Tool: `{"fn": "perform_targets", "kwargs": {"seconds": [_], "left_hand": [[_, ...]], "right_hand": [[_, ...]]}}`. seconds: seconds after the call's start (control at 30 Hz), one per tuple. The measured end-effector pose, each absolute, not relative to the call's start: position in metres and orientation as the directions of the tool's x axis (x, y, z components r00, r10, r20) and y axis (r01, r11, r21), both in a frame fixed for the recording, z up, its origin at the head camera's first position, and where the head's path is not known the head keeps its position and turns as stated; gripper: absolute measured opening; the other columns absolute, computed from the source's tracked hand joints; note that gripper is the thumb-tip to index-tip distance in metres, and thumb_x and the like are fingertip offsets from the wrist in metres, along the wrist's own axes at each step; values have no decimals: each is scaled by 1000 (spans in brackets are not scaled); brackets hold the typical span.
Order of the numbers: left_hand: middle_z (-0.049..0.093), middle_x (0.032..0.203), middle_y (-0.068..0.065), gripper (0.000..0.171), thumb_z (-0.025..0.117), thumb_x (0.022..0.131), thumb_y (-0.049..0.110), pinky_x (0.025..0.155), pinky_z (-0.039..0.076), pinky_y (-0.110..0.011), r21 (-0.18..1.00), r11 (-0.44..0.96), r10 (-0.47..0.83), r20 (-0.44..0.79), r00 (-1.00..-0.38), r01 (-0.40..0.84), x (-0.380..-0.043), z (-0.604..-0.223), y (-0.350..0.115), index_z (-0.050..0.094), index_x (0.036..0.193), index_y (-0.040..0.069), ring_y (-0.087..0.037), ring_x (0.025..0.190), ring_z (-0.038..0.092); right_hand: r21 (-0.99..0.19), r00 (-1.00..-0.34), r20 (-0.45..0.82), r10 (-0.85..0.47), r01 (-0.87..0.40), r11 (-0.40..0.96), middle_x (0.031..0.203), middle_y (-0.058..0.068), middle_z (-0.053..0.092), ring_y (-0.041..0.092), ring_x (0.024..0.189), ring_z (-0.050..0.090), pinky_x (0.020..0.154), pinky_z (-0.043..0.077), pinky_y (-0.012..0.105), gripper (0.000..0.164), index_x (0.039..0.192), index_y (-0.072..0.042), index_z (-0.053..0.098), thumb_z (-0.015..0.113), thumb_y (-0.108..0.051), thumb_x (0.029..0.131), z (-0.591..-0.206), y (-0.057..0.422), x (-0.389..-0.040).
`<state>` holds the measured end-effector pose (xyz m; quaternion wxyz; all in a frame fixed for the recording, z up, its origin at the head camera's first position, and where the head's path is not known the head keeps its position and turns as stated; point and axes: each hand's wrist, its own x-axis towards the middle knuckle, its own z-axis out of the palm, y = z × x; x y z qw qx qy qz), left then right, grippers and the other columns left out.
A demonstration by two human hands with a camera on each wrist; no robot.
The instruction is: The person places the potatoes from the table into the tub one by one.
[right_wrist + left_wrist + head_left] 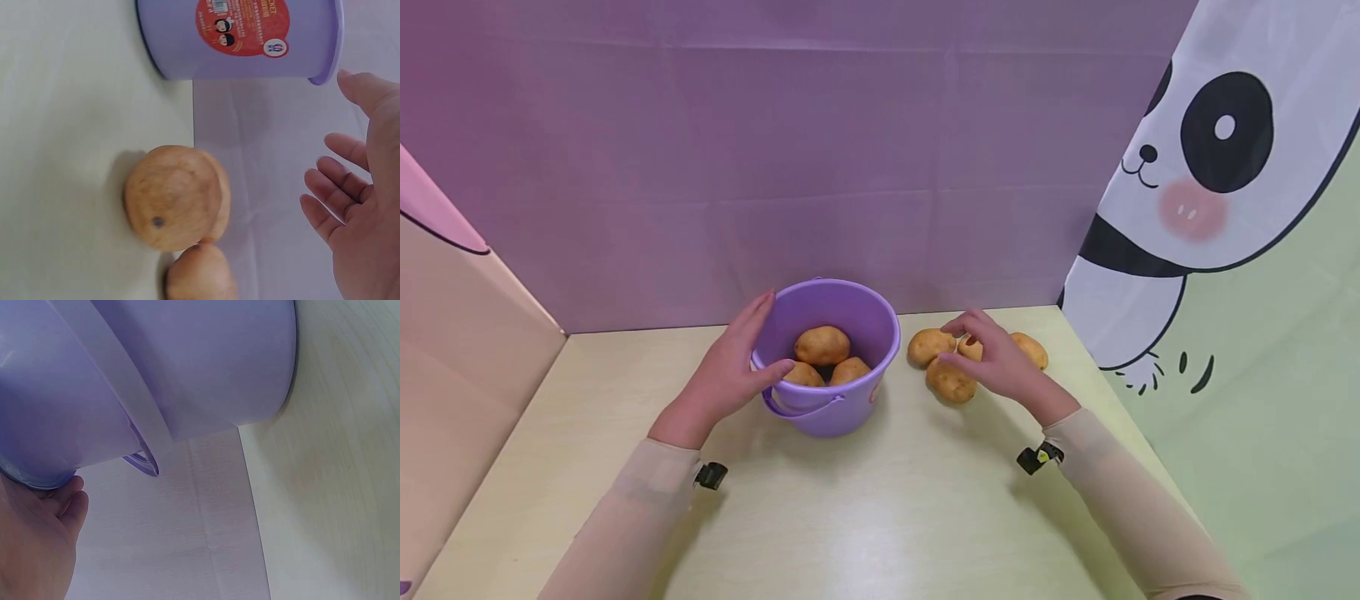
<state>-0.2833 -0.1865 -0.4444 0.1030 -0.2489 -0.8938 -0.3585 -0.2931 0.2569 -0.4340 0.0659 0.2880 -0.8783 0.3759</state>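
A purple bucket (pixel 831 412) stands upright on the table, with three potatoes (pixel 823 345) visible inside. My left hand (pixel 730 375) holds the bucket's left rim, its thumb over the near edge and its fingers along the outer side. Right of the bucket lie several loose potatoes (pixel 951 382) in a close group. Just above them is my right hand (pixel 996 354), fingers loosely bent and parted from the thumb. Nothing is in its grasp; in the right wrist view the palm (pixel 369 206) faces the potatoes from a short distance.
The bucket's handle (pixel 119 369) hangs down along its near side. A red label (pixel 244 25) is on the bucket's side. Behind the pale wooden table (pixel 857 517) rises a purple cloth backdrop (pixel 820 167), and a panda-printed panel (pixel 1225 350) borders the right.
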Motion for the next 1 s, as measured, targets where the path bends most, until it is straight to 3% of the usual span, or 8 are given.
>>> {"fn": "perform_targets", "kwargs": {"seconds": [0.2, 0.33, 0.47, 0.67, 0.8, 1.0], "left_hand": [[20, 184, -14, 101, 76, 99, 40, 128, 27, -74, 590, 621, 369, 360, -857, 516, -283, -445, -186, 20, 177, 8, -45, 167, 22], [19, 184, -13, 101, 77, 100, 37, 128, 27, -73, 592, 625, 367, 353, -861, 509, -282, -444, -186, 20, 178, 8, -44, 167, 21], [18, 184, -13, 101, 77, 100, 36, 128, 27, -74, 595, 625, 366, 350, -862, 506, -281, -443, -185, 20, 177, 7, -45, 167, 21], [19, 184, -13, 101, 77, 100, 40, 127, 27, -74, 597, 621, 367, 351, -861, 508, -282, -443, -185, 20, 177, 7, -45, 167, 21], [18, 184, -13, 101, 76, 101, 43, 127, 27, -74, 597, 619, 370, 352, -860, 510, -282, -444, -185, 20, 178, 8, -45, 167, 22], [19, 184, -15, 102, 76, 100, 43, 127, 27, -74, 591, 624, 367, 355, -860, 511, -282, -443, -185, 20, 177, 7, -45, 167, 22]], "right_hand": [[-645, -853, 306, -423, -513, 567, 132, 20, 63, 34, 122, 62, 107, 55, 61, 41, 133, -5, 72, 86, -24, 99, -443, 260, -288], [-630, -844, 336, -418, -531, 567, 128, 16, 65, 29, 119, 62, 104, 56, 59, 39, 131, 0, 72, 85, -19, 100, -449, 260, -286], [-608, -837, 356, -416, -545, 577, 125, 12, 65, 35, 119, 63, 102, 57, 60, 39, 131, 1, 72, 84, -19, 100, -455, 262, -287], [-601, -839, 361, -407, -543, 586, 124, 17, 65, 48, 118, 63, 101, 57, 58, 40, 130, 2, 72, 86, -19, 98, -463, 266, -287], [-600, -834, 375, -405, -551, 579, 122, 15, 65, 49, 116, 63, 100, 57, 62, 42, 129, 3, 72, 88, -18, 96, -469, 268, -288], [-605, -834, 375, -406, -552, 575, 124, 24, 64, 49, 116, 61, 102, 56, 64, 43, 130, 2, 72, 88, -18, 96, -477, 268, -289]]}}
